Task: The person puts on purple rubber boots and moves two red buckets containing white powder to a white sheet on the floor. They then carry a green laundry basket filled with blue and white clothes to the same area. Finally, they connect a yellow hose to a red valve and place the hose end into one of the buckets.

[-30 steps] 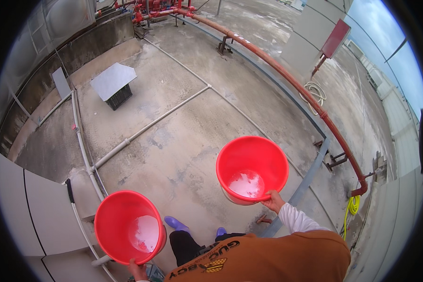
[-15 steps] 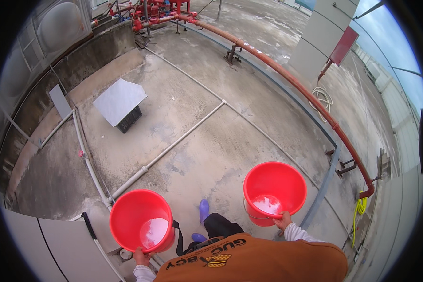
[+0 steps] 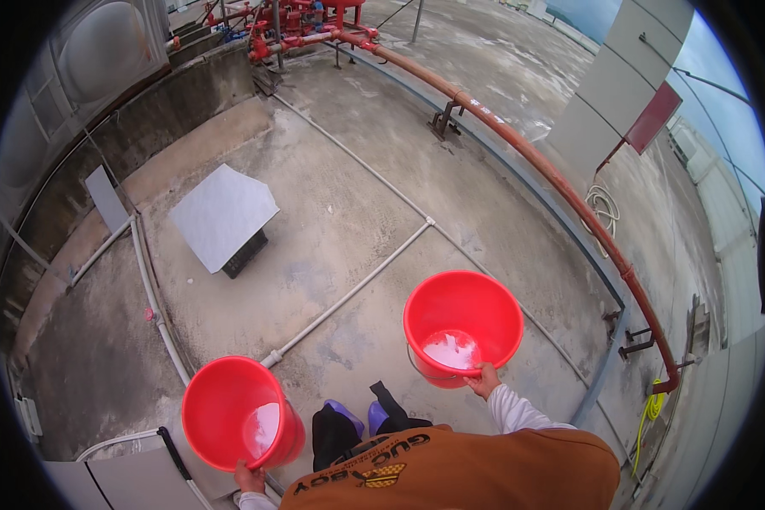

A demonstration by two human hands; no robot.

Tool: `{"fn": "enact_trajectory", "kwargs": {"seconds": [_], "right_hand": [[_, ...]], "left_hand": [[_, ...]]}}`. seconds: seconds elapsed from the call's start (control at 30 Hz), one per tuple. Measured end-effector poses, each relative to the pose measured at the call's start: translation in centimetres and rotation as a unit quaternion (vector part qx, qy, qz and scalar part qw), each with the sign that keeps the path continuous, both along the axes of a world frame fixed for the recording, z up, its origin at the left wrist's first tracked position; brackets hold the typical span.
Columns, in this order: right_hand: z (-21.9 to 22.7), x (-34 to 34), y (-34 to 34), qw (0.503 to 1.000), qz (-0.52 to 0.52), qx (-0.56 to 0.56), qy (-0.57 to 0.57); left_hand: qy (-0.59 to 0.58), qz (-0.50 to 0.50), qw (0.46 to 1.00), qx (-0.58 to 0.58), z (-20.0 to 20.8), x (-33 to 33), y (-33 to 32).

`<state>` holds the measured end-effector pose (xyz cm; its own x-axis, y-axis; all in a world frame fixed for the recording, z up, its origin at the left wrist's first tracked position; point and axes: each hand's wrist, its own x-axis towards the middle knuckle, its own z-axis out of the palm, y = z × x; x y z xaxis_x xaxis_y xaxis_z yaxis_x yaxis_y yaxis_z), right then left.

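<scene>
A red bucket point(image 3: 204, 425) hangs tilted at the lower left, and my left hand point(image 3: 250, 478) grips its near rim. Farther right, a second red bucket point(image 3: 484, 310) is held by its near rim in my right hand point(image 3: 484, 381). Something whitish and shiny, perhaps a little water, shows at the bottom of both; I cannot tell exactly what. A wire handle point(image 3: 415, 364) droops along the left side of the right bucket. Between the two buckets are my purple boots point(image 3: 376, 416) on the concrete.
White pipes point(image 3: 365, 297) run low across the concrete floor point(image 3: 348, 229). A grey board point(image 3: 223, 217) lies on a black crate point(image 3: 248, 253) ahead to the left. A long rust-red pipe point(image 3: 552, 174) curves along the right, near a yellow hose point(image 3: 652, 408). Grey panels point(image 3: 136, 476) stand at lower left.
My right hand has brought its bucket left and slightly up in view. The left bucket has shifted slightly left and down. My feet have moved, and the surroundings have shifted slightly.
</scene>
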<state>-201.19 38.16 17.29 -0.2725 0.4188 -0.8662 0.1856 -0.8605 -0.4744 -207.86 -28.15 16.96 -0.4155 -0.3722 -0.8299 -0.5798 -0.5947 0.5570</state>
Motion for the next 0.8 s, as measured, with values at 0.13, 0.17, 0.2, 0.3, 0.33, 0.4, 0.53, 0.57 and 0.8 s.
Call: {"fn": "enact_trajectory", "kwargs": {"seconds": [0.13, 0.17, 0.2, 0.3, 0.33, 0.4, 0.53, 0.57, 0.8], "right_hand": [[1.7, -8.4, -0.3, 0.999, 0.010, 0.006, 0.034], [1.9, -10.2, -0.2, 0.999, 0.009, 0.008, 0.039], [1.8, -12.3, -0.6, 0.999, 0.007, 0.008, 0.050], [4.8, -17.0, -2.7, 0.999, 0.005, 0.023, 0.039], [5.5, -18.9, -3.1, 0.999, 0.000, 0.024, 0.037], [5.2, -20.9, -3.1, 0.999, -0.010, 0.019, 0.030], [3.8, -24.1, -3.2, 0.999, -0.011, 0.016, 0.033], [3.1, -25.2, -3.3, 0.999, -0.007, 0.014, 0.037], [0.2, -36.5, -3.7, 0.999, -0.050, 0.023, 0.002]], "left_hand": [[-0.024, 0.026, 0.999, 0.041, -1.1, -6.3, -0.5], [-0.037, 0.031, 0.998, 0.042, -1.7, -7.6, -1.0], [-0.045, 0.022, 0.998, 0.047, -2.5, -9.5, -1.6], [-0.069, 0.019, 0.996, 0.047, -4.4, -14.7, -2.1], [-0.058, 0.006, 0.996, 0.074, -5.7, -16.5, -3.0], [-0.042, -0.023, 0.991, 0.126, -9.9, -18.4, -6.3], [-0.027, 0.031, 0.998, 0.050, -2.4, -24.7, -3.0], [-0.027, 0.030, 0.998, 0.038, -1.0, -25.9, -2.9], [-0.033, 0.027, 0.999, 0.004, -1.8, -31.8, -4.6]]}}
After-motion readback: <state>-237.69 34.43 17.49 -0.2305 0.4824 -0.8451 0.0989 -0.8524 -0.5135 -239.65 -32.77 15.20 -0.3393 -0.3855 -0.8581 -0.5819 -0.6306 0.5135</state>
